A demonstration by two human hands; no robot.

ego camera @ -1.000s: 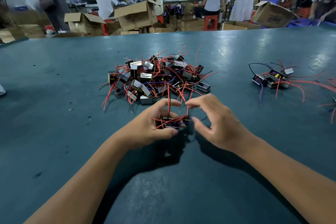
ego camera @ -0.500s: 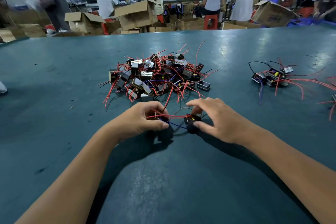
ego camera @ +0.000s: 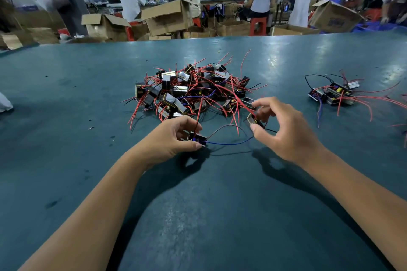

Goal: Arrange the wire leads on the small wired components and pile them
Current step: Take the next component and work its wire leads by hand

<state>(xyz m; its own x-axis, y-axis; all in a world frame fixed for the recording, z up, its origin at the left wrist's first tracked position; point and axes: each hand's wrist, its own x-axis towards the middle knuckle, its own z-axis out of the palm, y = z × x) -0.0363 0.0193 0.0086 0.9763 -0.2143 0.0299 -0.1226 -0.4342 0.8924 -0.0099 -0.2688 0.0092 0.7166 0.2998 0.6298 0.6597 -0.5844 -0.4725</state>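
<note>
Two small black box-shaped components sit in our hands just in front of the big tangled heap of black and silver wired components (ego camera: pixel 189 92) on the dull teal table top (ego camera: pixel 66 99). We hold them apart, it seems, so that the leads between them pull out of the tangle and can be laid straight. Our left hand (ego camera: pixel 169 141) grips the left black component (ego camera: pixel 199 138) low, close to the table and perhaps touching it; the thumb lies along its near edge and the curled fingers come over its far side, closed on it. A thin blue wire lead (ego camera: pixel 229 144) runs from this part across to the right, and a dark looping wire lead (ego camera: pixel 229 126) arches above it. Our right hand (ego camera: pixel 286 132) is raised a little and pinches the right silver-edged component (ego camera: pixel 253 119) between thumb and forefinger, the other fingers loosely curled behind. Red wire leads (ego camera: pixel 236 123) trail from that part back toward the heap, so we judge it is not yet free. Well apart to the right lies a small group of finished components with long red leads (ego camera: pixel 334 94), likely the pile we are building.
</note>
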